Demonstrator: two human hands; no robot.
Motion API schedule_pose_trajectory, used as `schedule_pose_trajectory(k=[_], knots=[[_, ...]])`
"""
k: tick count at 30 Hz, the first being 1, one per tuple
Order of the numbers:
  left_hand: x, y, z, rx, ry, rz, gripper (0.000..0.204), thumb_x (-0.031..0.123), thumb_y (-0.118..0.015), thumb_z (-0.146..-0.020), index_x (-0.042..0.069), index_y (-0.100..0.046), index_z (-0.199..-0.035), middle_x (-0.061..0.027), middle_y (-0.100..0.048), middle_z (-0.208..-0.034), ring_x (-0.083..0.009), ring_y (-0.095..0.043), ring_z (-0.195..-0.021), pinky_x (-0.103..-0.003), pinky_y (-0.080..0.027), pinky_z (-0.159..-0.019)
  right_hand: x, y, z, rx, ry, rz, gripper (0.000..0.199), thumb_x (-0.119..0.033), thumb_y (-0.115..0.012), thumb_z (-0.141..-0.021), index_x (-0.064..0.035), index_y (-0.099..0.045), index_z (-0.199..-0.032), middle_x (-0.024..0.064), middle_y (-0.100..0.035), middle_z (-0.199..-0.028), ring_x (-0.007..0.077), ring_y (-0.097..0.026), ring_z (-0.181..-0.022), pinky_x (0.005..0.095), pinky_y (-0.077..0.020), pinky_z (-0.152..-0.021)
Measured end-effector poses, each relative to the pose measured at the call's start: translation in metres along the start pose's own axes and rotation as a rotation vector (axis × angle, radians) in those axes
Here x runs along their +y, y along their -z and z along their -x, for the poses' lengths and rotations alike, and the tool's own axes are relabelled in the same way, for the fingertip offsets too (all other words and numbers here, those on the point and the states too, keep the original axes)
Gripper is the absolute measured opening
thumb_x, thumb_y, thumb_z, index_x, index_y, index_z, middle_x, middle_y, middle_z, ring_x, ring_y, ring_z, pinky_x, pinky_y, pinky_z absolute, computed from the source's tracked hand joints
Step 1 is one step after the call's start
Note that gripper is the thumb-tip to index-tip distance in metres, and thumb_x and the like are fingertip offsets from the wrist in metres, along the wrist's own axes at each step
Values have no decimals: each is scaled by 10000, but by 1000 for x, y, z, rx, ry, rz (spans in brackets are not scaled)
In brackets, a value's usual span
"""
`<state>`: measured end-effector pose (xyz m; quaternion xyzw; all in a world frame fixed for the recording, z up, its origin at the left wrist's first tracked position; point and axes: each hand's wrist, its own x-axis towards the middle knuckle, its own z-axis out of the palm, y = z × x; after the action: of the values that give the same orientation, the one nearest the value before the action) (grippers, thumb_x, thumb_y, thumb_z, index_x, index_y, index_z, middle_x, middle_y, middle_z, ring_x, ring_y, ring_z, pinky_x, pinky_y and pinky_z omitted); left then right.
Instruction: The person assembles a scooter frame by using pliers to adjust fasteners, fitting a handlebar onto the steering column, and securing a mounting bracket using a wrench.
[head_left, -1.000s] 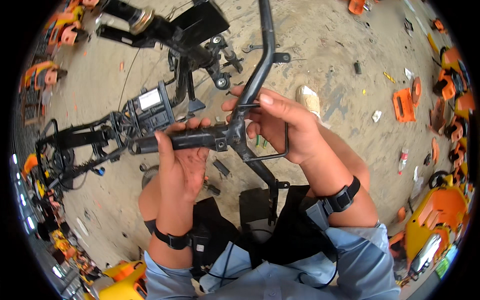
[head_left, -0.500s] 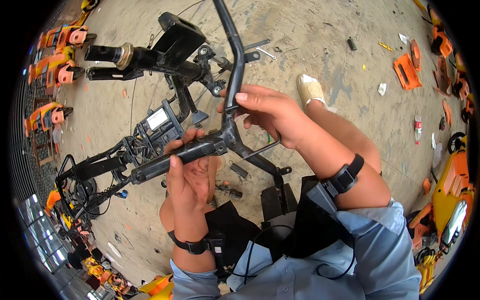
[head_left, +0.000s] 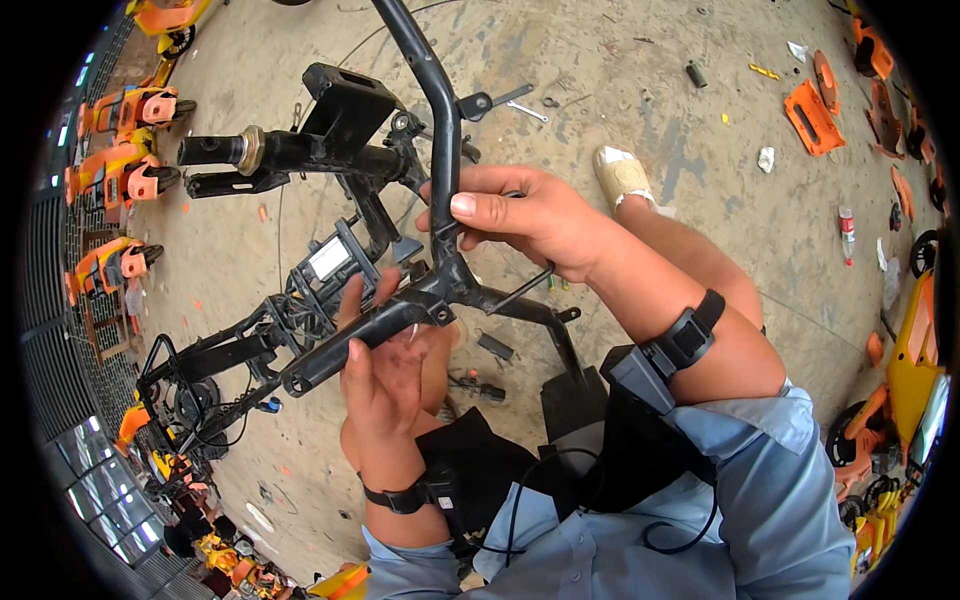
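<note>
A black scooter-type handlebar (head_left: pixel 446 130) with a tubular stem (head_left: pixel 350 345) is held up in front of me. My right hand (head_left: pixel 535 222) grips its upper bar, thumb on the near side and fingers behind. Under the stem, my left hand (head_left: pixel 390 375) is curled loosely round the tube, its thumb on the near side and fingertips showing beyond. The stem's open end points to the lower left. The bar's lower arm (head_left: pixel 540 325) slants to the lower right. Beyond stands a black vehicle frame (head_left: pixel 365 165) with a brass-coloured ring nut (head_left: pixel 250 150) on its tube, partly hidden by the handlebar.
Wiring and a labelled box (head_left: pixel 328 258) sit on the frame to the left. A wrench (head_left: pixel 527 110) lies on the concrete floor, near an orange panel (head_left: pixel 814 117) and a plastic bottle (head_left: pixel 847 237). Orange and yellow scooters (head_left: pixel 130 110) line both sides.
The handlebar has shifted a little left in view, and its upper bar leans further left. Both hands keep their places on it.
</note>
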<state>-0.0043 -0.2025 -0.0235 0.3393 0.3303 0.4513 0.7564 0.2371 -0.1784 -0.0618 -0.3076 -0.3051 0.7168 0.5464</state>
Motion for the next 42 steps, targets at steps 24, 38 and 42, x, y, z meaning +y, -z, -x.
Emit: schedule_pose_trajectory(k=[24,38,42], knots=[[-30,23,0,130,-45,-1260,225,98,-770,-806,-5,-667,-977,-62,-686,-762,-120,-655,-706,-275,-496,-639,-15,-33,-16,3,817,954,398,-269,-785,-795,-49,-687,-1112,147,-711,-943,338,-675,-838,400,-537,-796],[-12,4,-6,420,142,-711,245,220,-717,-931,14,-590,-887,13,-545,-660,-67,-483,-528,-254,-389,-473,21,-65,8,124,-23,761,401,-370,-616,-985,0,-633,-1139,135,-688,-972,258,-654,-908,369,-510,-817],[-11,-11,2,427,161,-870,220,188,-694,-943,-13,-605,-950,15,-549,-689,-73,-505,-634,-266,-413,-554,26,-70,4,55,-151,342,546,-484,-523,-1020,-7,-589,-1277,112,-641,-1168,175,-560,-1123,337,-429,-999]])
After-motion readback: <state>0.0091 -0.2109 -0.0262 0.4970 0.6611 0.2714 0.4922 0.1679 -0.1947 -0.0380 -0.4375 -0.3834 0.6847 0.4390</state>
